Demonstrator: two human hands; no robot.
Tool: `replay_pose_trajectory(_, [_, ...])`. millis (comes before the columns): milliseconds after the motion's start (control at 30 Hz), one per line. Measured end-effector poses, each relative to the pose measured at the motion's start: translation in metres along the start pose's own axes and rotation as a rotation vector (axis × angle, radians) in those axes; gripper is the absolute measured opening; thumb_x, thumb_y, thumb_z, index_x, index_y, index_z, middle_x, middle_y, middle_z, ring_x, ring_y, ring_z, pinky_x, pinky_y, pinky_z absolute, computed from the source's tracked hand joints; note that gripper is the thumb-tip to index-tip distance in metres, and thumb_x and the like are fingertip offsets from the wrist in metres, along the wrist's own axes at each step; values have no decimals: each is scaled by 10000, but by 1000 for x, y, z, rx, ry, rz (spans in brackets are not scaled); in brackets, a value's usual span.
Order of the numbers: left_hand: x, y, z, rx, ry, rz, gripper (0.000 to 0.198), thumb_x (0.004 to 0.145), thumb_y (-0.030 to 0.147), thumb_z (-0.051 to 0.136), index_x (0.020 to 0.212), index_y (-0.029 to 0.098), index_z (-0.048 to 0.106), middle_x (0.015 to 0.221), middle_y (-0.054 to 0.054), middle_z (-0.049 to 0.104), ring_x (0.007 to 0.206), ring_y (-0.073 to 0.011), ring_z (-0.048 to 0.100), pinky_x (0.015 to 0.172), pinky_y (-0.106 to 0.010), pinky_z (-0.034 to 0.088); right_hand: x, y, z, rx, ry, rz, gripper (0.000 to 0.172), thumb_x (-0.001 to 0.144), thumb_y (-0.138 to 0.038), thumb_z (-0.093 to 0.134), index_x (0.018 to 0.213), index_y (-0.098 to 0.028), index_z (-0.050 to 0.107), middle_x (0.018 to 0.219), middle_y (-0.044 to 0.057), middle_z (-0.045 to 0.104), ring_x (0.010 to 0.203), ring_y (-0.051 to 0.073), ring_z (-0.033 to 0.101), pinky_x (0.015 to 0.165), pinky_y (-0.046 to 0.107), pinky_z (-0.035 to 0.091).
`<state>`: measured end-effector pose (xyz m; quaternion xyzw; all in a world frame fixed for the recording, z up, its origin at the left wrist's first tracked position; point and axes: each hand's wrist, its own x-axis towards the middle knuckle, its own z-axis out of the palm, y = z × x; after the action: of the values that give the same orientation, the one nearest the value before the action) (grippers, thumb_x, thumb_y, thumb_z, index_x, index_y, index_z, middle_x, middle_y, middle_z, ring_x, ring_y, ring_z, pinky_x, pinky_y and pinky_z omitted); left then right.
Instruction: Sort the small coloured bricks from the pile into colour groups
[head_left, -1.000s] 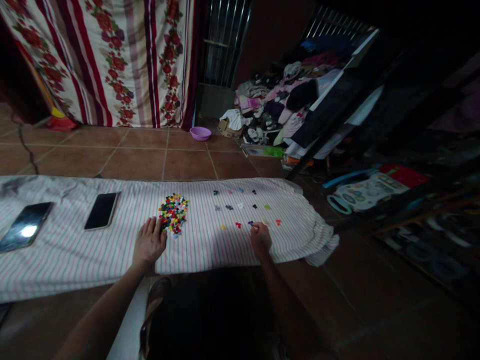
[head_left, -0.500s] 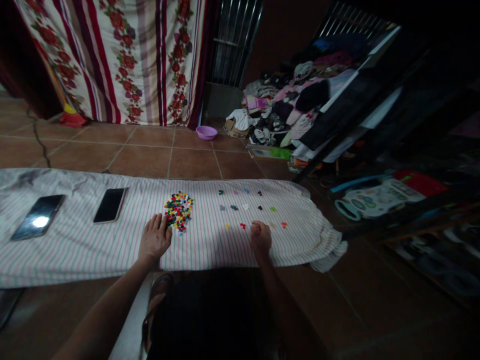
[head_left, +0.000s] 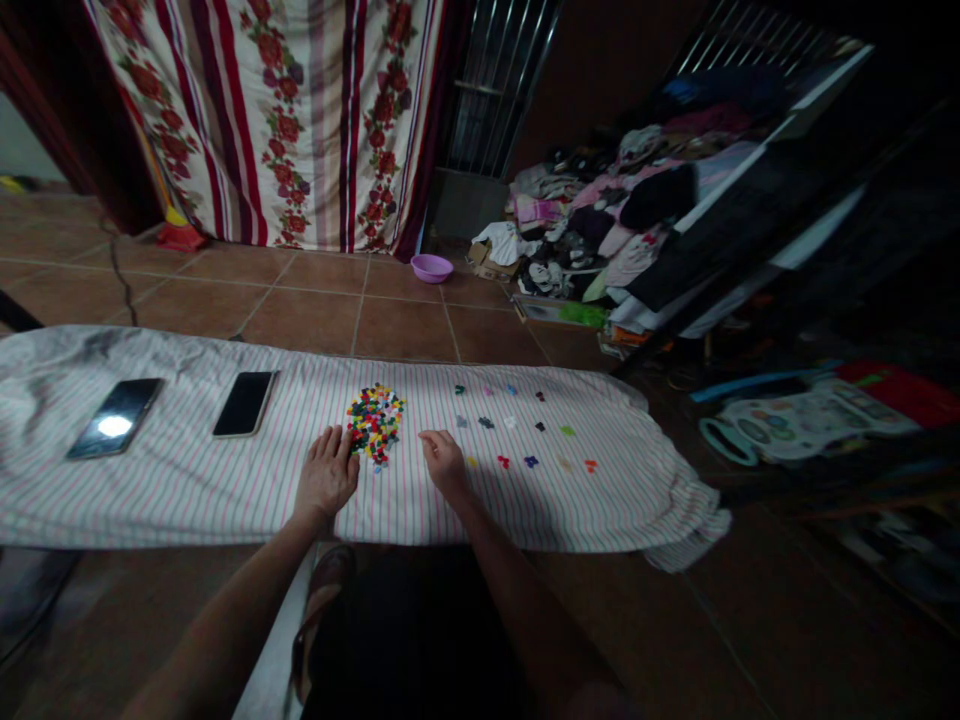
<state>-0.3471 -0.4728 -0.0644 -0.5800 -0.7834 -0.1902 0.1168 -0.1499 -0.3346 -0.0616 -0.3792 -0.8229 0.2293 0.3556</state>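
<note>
My left hand (head_left: pixel 328 478) lies flat with fingers stretched out on the striped cloth, its fingertips at the near-left edge of a pile of small coloured pieces (head_left: pixel 375 425). Just right of that pile is my right hand (head_left: pixel 444 465), its fingers curled together and nothing showing between them. Sorted by colour, little groups sit in rows on the right: a green one (head_left: pixel 460 390), a grey one (head_left: pixel 487 423), a lime one (head_left: pixel 568 430), a red one (head_left: pixel 503 462), a dark blue one (head_left: pixel 531 461) and an orange one (head_left: pixel 591 466). The pieces are too small to name exactly.
Two phones, one with a glare spot (head_left: pixel 116 420) and one dark (head_left: pixel 244 404), lie left on the striped cloth (head_left: pixel 187 500). Beyond are a purple basin (head_left: pixel 431 268) on the tiles, a flowered curtain (head_left: pixel 322 120) and heaped clothes (head_left: pixel 585 220).
My right hand has moved left from the sorted groups to beside the pile, uncovering the dark blue group. My left hand stays by the pile. The view has shifted slightly left.
</note>
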Motion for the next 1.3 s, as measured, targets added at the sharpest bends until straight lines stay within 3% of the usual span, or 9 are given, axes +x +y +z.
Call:
replay_pose_trajectory(267, [0, 2, -1, -1, -4, -8, 519, 915, 344, 347, 1310, 54, 519, 1382, -208, 504, 1339, -330, 404, 1081, -464, 338, 39, -9, 33, -119, -80, -1, 332, 896, -135, 434, 1098, -217, 685, 960, 65, 639, 912, 168, 606, 854, 261, 477])
replay_pose_trajectory(533, [0, 2, 2, -10, -2, -16, 528, 915, 346, 362, 1328, 50, 503, 1389, -212, 496, 1347, -335, 393, 1089, -471, 327, 67, -17, 46, -327, -232, 32, 381, 903, -108, 441, 1128, -289, 688, 955, 65, 608, 833, 173, 575, 721, 257, 439])
replay_pose_trajectory(900, [0, 1, 3, 21, 15, -7, 514, 914, 341, 371, 1320, 61, 512, 1382, -205, 506, 1335, -325, 412, 1077, -468, 350, 69, -22, 38, -329, -316, 84, 278, 898, -140, 484, 1117, -236, 626, 1040, 53, 601, 962, 153, 573, 841, 235, 423])
replay_pose_trajectory(1300, [-1, 2, 2, 24, 16, 2, 516, 918, 339, 371, 1316, 47, 518, 1379, -218, 504, 1334, -339, 411, 1076, -478, 351, 62, -5, 47, -144, -195, 19, 146, 813, -126, 527, 928, -214, 543, 925, 15, 574, 851, 149, 558, 785, 265, 456])
